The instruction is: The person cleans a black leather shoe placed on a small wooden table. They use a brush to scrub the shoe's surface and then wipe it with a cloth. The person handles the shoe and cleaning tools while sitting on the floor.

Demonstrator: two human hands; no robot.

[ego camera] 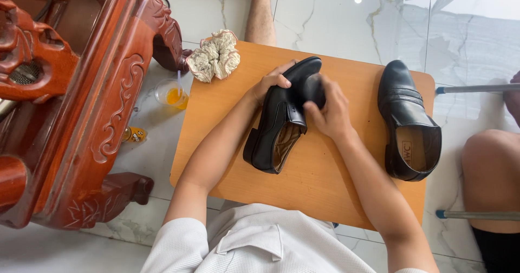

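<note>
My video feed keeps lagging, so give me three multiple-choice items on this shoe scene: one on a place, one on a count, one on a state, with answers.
1. Where does the crumpled cloth lie?
A. At the board's far left corner
B. Inside a shoe
C. On the person's lap

2. How many black shoes show?
A. One
B. Two
C. Three

3. How does the held shoe stand?
A. Flat on its sole
B. Upside down
C. Tipped on its side

Answers:
1. A, it rests on the wooden board corner.
2. B, one held, the other shoe at right.
3. C, left hand and right hand hold it, opening facing sideways.
</note>
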